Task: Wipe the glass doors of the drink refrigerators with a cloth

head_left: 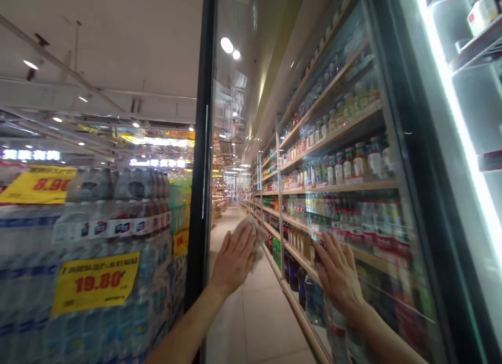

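Note:
A glass door (251, 123) with a dark frame stands swung out in front of me. My left hand (234, 257) presses a pale, thin cloth (259, 243) flat against the pane; the cloth shows past my fingertips and is partly blurred. To the right, my right hand (338, 275) has its fingers stretched out, at or very near the glass, with nothing visible in it. Through and on the pane appear shelves of bottles (358, 160), and I cannot fully separate reflection from what lies behind.
Stacked packs of bottled water (98, 327) stand left of the door, with a yellow price sign (96, 283) on them and another price sign (39, 185) above. On the right is a lit cooler interior with a bright light strip (455, 102) and a shelf (478, 47).

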Available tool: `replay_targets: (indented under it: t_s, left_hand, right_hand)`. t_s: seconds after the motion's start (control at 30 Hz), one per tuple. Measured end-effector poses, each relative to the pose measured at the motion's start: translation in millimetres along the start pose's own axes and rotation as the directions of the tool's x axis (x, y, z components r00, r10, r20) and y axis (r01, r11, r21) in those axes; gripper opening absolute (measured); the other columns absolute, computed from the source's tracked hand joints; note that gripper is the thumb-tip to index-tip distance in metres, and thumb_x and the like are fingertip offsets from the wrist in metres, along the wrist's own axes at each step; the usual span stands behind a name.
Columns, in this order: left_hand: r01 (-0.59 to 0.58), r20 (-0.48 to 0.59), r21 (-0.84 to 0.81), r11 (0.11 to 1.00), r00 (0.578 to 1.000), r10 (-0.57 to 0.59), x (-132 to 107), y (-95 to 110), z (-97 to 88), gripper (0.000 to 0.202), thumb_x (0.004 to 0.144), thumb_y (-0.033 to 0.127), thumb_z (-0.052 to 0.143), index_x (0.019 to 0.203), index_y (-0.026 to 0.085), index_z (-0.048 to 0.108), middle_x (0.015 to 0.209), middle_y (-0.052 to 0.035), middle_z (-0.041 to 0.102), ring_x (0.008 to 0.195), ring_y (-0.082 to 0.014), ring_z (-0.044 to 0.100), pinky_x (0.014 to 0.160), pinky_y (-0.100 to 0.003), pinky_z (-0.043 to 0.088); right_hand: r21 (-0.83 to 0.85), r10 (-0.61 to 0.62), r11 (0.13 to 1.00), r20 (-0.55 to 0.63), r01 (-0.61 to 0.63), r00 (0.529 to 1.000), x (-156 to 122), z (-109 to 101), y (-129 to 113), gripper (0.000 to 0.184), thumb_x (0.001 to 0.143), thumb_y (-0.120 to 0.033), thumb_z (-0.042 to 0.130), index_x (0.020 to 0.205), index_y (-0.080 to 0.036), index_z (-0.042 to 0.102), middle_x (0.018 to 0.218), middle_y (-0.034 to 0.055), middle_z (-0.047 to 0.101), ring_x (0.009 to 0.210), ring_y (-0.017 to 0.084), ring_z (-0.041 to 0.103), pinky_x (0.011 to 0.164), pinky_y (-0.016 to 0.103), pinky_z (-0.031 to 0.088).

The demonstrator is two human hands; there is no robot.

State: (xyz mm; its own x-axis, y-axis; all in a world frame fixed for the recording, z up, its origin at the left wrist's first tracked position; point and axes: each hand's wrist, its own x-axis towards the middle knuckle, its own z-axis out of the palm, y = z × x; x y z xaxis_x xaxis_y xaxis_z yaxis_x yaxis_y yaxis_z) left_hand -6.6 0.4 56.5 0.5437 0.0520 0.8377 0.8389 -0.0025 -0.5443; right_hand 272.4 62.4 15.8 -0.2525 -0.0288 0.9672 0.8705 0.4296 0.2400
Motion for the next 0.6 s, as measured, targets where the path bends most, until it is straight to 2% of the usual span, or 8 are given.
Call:
replay_targets:
  t_s: [0.07,0.1,0.23,0.3,0.37,0.47,0.53,0.6]
  left_hand:
    - [0.185,-0.030,0.031,0.982,0.982,-0.184,-6,-1,2.6,0.045,0.087,0.028,0.043,0.129,0.012,0.044,0.139,-0.0117,0.042,0.138,-0.0240,0.017,0.111,-0.043,0.020]
    - [0.193,-0.024,0.026,0.981,0.981,-0.193,-15,2,3.7,0.045,0.087,0.029,0.044,0.129,0.012,0.044,0.139,-0.0120,0.042,0.138,-0.0248,0.018,0.110,-0.043,0.021]
    - [-0.025,0.012,-0.076,0.997,1.000,0.026,-67,24,6.8,0.044,0.083,0.031,0.051,0.126,0.019,0.048,0.143,-0.0038,0.036,0.136,-0.0230,0.023,0.112,-0.039,0.018]
    - [-0.043,0.005,-0.088,0.995,0.999,0.044,-77,23,7.8,0.044,0.083,0.030,0.052,0.126,0.022,0.047,0.145,-0.0020,0.034,0.136,-0.0212,0.024,0.113,-0.038,0.017]
    - [0.102,-0.014,-0.055,0.993,0.995,-0.103,-71,16,7.7,0.047,0.085,0.028,0.049,0.131,0.019,0.043,0.145,-0.0063,0.034,0.137,-0.0220,0.021,0.112,-0.040,0.019]
    - [0.340,-0.040,0.025,0.940,0.940,-0.339,-58,14,6.2,0.053,0.086,0.022,0.045,0.137,0.012,0.032,0.144,-0.0153,0.032,0.138,-0.0261,0.016,0.108,-0.046,0.025]
    - [0.247,-0.025,0.040,0.968,0.969,-0.246,-61,26,4.6,0.053,0.087,0.023,0.042,0.138,0.012,0.030,0.146,-0.0149,0.028,0.138,-0.0262,0.014,0.109,-0.046,0.022]
    - [-0.050,0.004,0.000,0.999,0.999,0.050,-71,39,2.9,0.047,0.089,0.027,0.040,0.136,0.019,0.034,0.149,-0.0072,0.024,0.139,-0.0210,0.014,0.112,-0.040,0.018]
  right_hand:
    - [-0.005,-0.002,1.000,-0.004,0.002,1.000,-2,3,0,0.061,0.085,-0.019,0.042,0.143,-0.026,0.023,0.149,0.0083,0.025,0.137,0.028,0.023,0.107,0.054,0.022]
    - [-0.007,-0.007,1.000,-0.009,0.007,1.000,-3,4,0,0.062,0.085,-0.019,0.041,0.143,-0.026,0.021,0.149,0.0081,0.024,0.137,0.028,0.022,0.107,0.054,0.021]
    - [-0.021,-0.044,0.999,-0.018,0.043,0.999,-7,5,3,0.064,0.085,-0.018,0.040,0.144,-0.027,0.017,0.150,0.0074,0.021,0.137,0.027,0.021,0.107,0.053,0.021]
    - [-0.024,-0.055,0.998,-0.026,0.054,0.998,-8,7,5,0.065,0.085,-0.018,0.040,0.144,-0.027,0.016,0.151,0.0067,0.019,0.137,0.027,0.021,0.108,0.052,0.021]
    - [-0.034,-0.054,0.998,-0.039,0.052,0.998,-9,9,6,0.065,0.086,-0.018,0.040,0.144,-0.028,0.015,0.151,0.0061,0.018,0.137,0.026,0.020,0.108,0.052,0.020]
    - [-0.046,-0.037,0.998,-0.046,0.035,0.998,-10,12,5,0.065,0.086,-0.019,0.041,0.144,-0.029,0.015,0.151,0.0058,0.018,0.137,0.026,0.021,0.109,0.052,0.019]
    - [-0.038,-0.018,0.999,-0.042,0.016,0.999,-10,12,3,0.065,0.086,-0.018,0.041,0.144,-0.030,0.014,0.151,0.0060,0.019,0.137,0.026,0.022,0.109,0.052,0.019]
    - [-0.030,0.001,1.000,-0.039,-0.002,0.999,-9,10,0,0.066,0.086,-0.018,0.041,0.144,-0.030,0.013,0.151,0.0060,0.019,0.137,0.026,0.022,0.108,0.052,0.019]
